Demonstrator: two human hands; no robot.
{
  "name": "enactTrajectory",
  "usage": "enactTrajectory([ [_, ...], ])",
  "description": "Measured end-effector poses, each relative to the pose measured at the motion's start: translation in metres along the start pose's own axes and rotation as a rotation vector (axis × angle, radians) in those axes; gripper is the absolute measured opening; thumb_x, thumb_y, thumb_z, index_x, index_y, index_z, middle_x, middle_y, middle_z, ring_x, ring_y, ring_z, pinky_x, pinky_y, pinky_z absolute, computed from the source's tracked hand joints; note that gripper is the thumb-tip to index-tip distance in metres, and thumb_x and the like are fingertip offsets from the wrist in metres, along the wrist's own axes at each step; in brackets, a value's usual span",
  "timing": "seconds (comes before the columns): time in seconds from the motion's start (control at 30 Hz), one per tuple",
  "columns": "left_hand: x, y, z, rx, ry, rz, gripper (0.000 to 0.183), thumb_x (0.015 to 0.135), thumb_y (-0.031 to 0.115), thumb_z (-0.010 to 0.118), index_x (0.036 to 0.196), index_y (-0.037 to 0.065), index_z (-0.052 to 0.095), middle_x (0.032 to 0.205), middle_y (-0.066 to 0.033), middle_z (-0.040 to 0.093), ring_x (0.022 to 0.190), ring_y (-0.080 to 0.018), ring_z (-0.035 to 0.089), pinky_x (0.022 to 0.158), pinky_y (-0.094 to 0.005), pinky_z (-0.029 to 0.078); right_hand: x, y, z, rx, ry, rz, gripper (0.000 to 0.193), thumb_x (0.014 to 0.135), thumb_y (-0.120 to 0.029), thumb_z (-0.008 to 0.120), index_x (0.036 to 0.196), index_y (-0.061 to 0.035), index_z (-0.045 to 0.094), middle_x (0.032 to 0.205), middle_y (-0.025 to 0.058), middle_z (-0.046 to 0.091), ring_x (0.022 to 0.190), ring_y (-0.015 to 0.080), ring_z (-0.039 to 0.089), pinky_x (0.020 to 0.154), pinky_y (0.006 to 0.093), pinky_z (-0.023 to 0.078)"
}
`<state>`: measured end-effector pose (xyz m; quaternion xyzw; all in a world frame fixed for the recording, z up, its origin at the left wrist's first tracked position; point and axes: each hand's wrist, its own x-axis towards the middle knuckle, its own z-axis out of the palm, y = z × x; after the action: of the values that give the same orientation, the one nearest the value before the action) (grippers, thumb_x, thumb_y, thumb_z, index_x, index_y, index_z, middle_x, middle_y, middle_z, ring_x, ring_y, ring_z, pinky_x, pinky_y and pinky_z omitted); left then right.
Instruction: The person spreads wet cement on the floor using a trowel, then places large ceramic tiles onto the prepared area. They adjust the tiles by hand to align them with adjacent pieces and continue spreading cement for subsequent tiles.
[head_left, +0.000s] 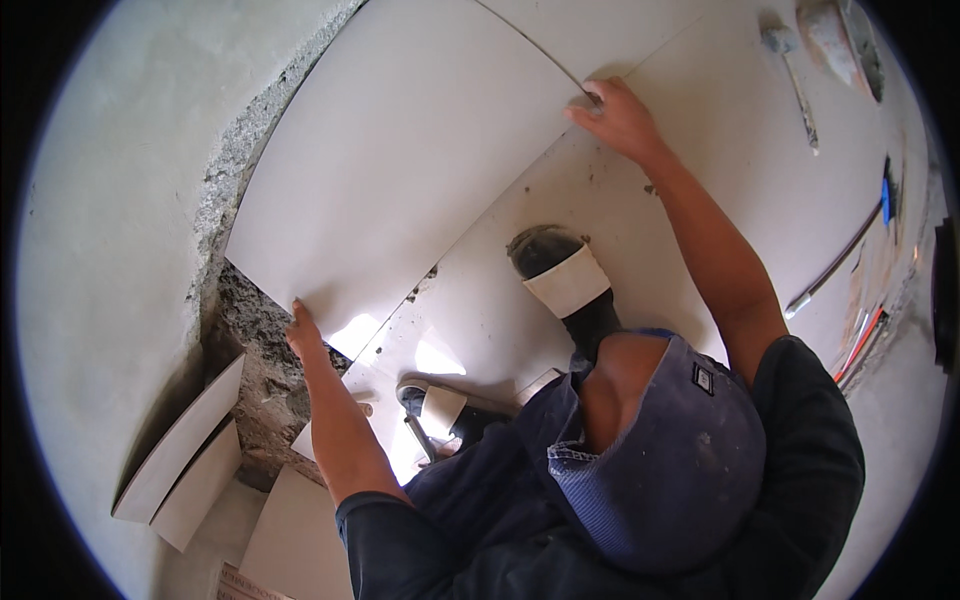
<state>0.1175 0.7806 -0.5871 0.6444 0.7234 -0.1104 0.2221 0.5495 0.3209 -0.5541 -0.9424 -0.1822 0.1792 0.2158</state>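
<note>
A large pale floor tile (400, 130) lies along the wall, one long edge beside the neighbouring laid tiles. At its near left edge is my left hand (304, 335), thumb on top and fingers curled down at the edge, mostly hidden. My right hand (622, 118) grips the tile's far right corner, with thumb and fingers bent at the joint. Crumbs of mortar dot the seam between the tile and the laid tile (640, 230) under my sandal (565, 275).
Rough mortar (265, 320) shows below the tile's near edge. Cut tile pieces (185, 450) lean against the wall (110, 200). Beside my other foot lies a metal-ended tool (420, 438). A mallet (795, 90), a mortar-smeared container (840, 45) and a long metal bar (840, 260) are at right.
</note>
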Motion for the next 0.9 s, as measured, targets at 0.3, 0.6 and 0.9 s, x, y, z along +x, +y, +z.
enactTrajectory([
  [0.3, -0.03, 0.011, -0.022, 0.066, 0.007, 0.165, 0.076, 0.086, 0.062, 0.051, 0.106, -0.01, 0.063, 0.102, -0.0234, 0.066, 0.093, -0.0352, 0.064, 0.08, -0.0436, 0.049, 0.012, -0.03, -0.013, 0.067, -0.104, 0.292, 0.076, 0.083, -0.067, 0.048, 0.108, 0.0033, 0.06, 0.106, 0.0188, 0.064, 0.102, 0.0321, 0.061, 0.087, 0.0424, 0.047],
  [0.6, -0.038, -0.005, -0.031, 0.019, 0.009, 0.163, 0.076, 0.083, 0.066, 0.05, 0.114, -0.002, 0.062, 0.111, -0.0216, 0.063, 0.102, -0.0361, 0.061, 0.084, -0.0468, 0.047, -0.023, -0.022, -0.014, 0.111, -0.148, 0.318, 0.07, 0.083, -0.065, 0.05, 0.095, 0.0028, 0.061, 0.09, 0.0196, 0.067, 0.092, 0.0336, 0.064, 0.081, 0.0428, 0.049],
  [0.9, -0.065, -0.005, -0.018, 0.175, 0.023, -0.075, 0.084, 0.082, 0.076, 0.033, 0.119, 0.005, 0.059, 0.122, -0.0146, 0.06, 0.117, -0.0364, 0.052, 0.1, -0.0547, 0.032, -0.033, -0.01, -0.004, -0.038, -0.173, 0.249, 0.056, 0.084, -0.057, 0.056, 0.08, -0.0011, 0.055, 0.074, 0.0158, 0.062, 0.073, 0.0337, 0.061, 0.066, 0.0429, 0.047],
])
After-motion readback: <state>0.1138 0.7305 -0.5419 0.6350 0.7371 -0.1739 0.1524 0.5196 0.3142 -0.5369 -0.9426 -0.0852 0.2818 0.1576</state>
